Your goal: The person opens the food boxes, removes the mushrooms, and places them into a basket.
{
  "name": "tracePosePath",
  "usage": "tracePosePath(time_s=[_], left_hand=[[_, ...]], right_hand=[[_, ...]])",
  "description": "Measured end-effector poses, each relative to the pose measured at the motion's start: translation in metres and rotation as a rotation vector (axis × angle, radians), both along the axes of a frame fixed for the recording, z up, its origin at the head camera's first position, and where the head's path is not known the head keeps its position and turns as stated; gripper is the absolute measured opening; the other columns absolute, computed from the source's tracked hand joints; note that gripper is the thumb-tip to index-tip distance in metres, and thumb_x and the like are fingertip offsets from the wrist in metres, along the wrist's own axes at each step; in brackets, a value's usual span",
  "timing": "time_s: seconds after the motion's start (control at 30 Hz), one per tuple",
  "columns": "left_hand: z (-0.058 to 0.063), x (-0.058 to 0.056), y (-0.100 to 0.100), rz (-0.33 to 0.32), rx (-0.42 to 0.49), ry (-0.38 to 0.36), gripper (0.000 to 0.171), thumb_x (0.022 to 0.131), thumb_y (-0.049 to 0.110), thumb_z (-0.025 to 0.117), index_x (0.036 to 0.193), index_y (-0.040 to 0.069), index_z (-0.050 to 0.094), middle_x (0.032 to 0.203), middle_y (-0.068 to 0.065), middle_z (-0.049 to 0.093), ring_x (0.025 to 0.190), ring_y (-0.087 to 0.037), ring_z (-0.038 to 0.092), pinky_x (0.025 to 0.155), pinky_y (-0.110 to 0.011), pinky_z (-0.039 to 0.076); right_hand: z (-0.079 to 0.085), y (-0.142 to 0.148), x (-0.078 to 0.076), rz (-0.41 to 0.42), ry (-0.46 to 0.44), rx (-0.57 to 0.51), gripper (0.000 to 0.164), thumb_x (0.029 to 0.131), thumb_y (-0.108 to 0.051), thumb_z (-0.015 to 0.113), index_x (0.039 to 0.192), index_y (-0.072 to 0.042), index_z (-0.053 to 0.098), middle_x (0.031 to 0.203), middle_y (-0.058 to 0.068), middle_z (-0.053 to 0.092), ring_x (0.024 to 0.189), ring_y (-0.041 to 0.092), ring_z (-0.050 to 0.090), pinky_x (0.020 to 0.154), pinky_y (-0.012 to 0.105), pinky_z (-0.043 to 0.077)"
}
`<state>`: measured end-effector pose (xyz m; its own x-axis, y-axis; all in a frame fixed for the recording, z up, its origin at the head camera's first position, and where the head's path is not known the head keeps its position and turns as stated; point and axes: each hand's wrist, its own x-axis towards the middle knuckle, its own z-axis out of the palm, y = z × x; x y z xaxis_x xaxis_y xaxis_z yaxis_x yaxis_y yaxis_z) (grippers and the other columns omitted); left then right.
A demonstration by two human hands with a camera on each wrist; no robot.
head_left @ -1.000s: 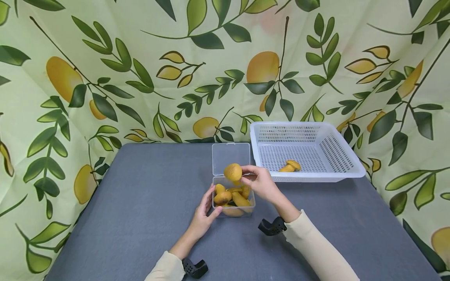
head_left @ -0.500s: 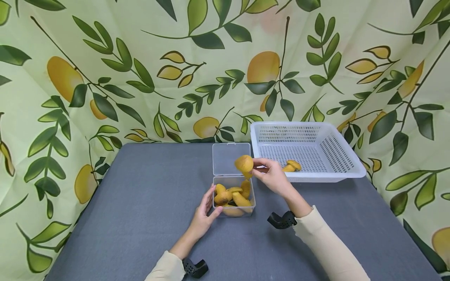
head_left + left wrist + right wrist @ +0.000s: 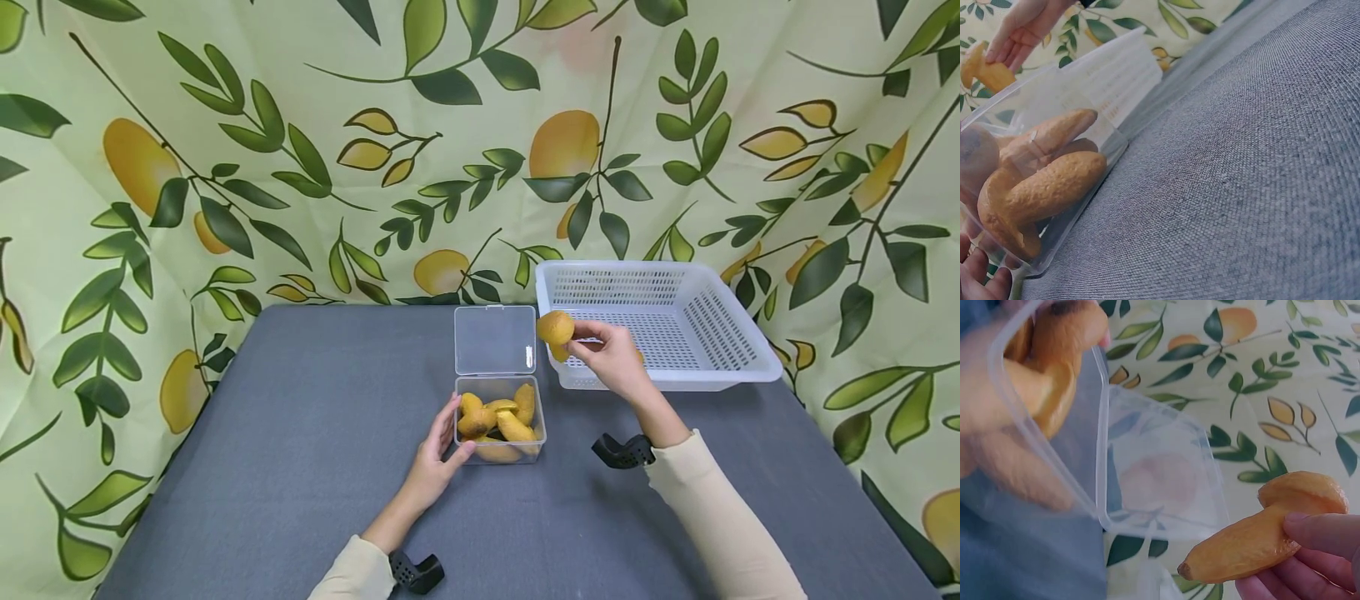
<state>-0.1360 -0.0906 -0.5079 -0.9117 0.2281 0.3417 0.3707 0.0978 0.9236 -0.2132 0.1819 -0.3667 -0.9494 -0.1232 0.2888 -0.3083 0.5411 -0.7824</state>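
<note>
My right hand [image 3: 611, 358] pinches a yellow-brown mushroom [image 3: 556, 327] by its stem, thumb on one side and fingers beneath. In the head view this mushroom overlaps the white basket's [image 3: 750, 377] left front corner. The right wrist view shows its cap and dark-tipped stem [image 3: 1235, 550]. My left hand [image 3: 433, 467] holds a clear plastic box [image 3: 540, 454] at its left front corner, fingers along the side and thumb at the front. Several mushrooms [image 3: 516, 427] lie inside. Behind the box, its hinged lid [image 3: 495, 340] stands open.
The perforated basket stands at the back right of the grey-blue cloth-covered table [image 3: 315, 417]. Most of a mushroom in it is hidden behind my right hand. A leaf-and-fruit patterned curtain [image 3: 300, 167] hangs along the back and sides.
My right hand has carried the mushroom up and to the right, from over the box to the basket's left front corner. The left hand and box have stayed in place.
</note>
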Motion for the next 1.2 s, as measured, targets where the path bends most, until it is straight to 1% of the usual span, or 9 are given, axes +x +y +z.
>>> tracePosePath(time_s=[0.07,0.13,0.27,0.4,0.6,0.77,0.87,1.0,1.2], left_hand=[[0.0,0.0,0.0,-0.001,-0.005,0.0,0.064,0.093,0.004,0.06,0.149,0.003,0.029,0.157,-0.028,0.022,0.136,0.018,0.023,0.106,-0.004,0.026],[0.0,0.0,0.0,-0.002,-0.01,-0.003,0.064,0.093,0.005,0.06,0.149,0.003,0.029,0.157,-0.028,0.022,0.136,0.018,0.023,0.106,-0.004,0.026],[0.0,0.0,-0.001,-0.003,-0.013,-0.01,0.064,0.093,0.006,0.06,0.149,0.004,0.029,0.158,-0.027,0.022,0.136,0.017,0.023,0.106,-0.004,0.026],[0.0,0.0,-0.001,-0.005,-0.008,-0.008,0.064,0.093,0.005,0.06,0.149,0.003,0.029,0.158,-0.027,0.022,0.136,0.017,0.023,0.106,-0.005,0.026],[0.0,0.0,-0.001,-0.014,-0.002,0.004,0.064,0.093,0.005,0.059,0.149,0.002,0.029,0.157,-0.028,0.021,0.137,0.017,0.023,0.107,-0.004,0.026],[0.0,0.0,-0.001,-0.011,-0.005,-0.014,0.064,0.093,0.006,0.06,0.149,0.004,0.028,0.158,-0.026,0.021,0.137,0.017,0.023,0.106,-0.004,0.026],[0.0,0.0,-0.001,-0.007,-0.01,-0.02,0.065,0.093,0.007,0.06,0.15,0.005,0.029,0.159,-0.025,0.021,0.136,0.018,0.023,0.106,-0.004,0.026],[-0.001,0.0,-0.001,-0.008,-0.01,-0.011,0.065,0.093,0.006,0.06,0.149,0.005,0.029,0.158,-0.026,0.022,0.136,0.018,0.023,0.106,-0.005,0.026],[-0.001,-0.001,-0.001,-0.006,-0.004,-0.01,0.065,0.092,0.006,0.06,0.149,0.005,0.029,0.158,-0.027,0.022,0.136,0.018,0.024,0.106,-0.005,0.027]], right_hand=[[0.0,0.004,-0.003,-0.03,0.009,0.016,0.028,0.084,0.002,0.069,0.111,0.01,0.067,0.105,0.029,0.07,0.094,0.031,0.07,0.082,0.035,0.059],[0.0,0.008,-0.005,-0.052,0.02,0.025,0.028,0.084,0.001,0.07,0.111,0.009,0.067,0.105,0.028,0.071,0.089,0.014,0.069,0.083,0.036,0.059],[-0.001,0.017,-0.011,-0.079,0.018,0.032,0.029,0.084,-0.001,0.07,0.111,0.009,0.067,0.106,0.028,0.071,0.079,-0.018,0.054,0.084,0.04,0.059],[-0.003,0.024,-0.016,-0.105,-0.019,0.038,0.03,0.086,-0.003,0.069,0.113,0.009,0.066,0.108,0.028,0.07,0.075,-0.024,0.047,0.089,0.046,0.057],[-0.009,0.034,-0.025,-0.125,-0.065,0.038,0.032,0.087,-0.007,0.068,0.115,0.009,0.065,0.109,0.03,0.069,0.075,-0.019,0.051,0.094,0.05,0.053],[-0.017,0.04,-0.035,-0.169,-0.172,0.031,0.037,0.09,-0.015,0.067,0.121,0.007,0.063,0.116,0.028,0.068,0.096,0.018,0.068,0.095,0.046,0.052],[-0.022,0.043,-0.04,-0.196,-0.255,0.007,0.04,0.093,-0.019,0.064,0.125,0.004,0.061,0.123,0.026,0.065,0.113,0.035,0.064,0.097,0.044,0.052],[-0.027,0.046,-0.043,-0.219,-0.3,0.009,0.039,0.094,-0.021,0.062,0.127,0.001,0.061,0.125,0.023,0.065,0.115,0.034,0.063,0.094,0.037,0.055],[-0.027,0.047,-0.04,-0.208,-0.263,0.012,0.037,0.093,-0.02,0.063,0.123,0.002,0.063,0.121,0.025,0.067,0.099,0.029,0.068,0.082,0.03,0.059]])
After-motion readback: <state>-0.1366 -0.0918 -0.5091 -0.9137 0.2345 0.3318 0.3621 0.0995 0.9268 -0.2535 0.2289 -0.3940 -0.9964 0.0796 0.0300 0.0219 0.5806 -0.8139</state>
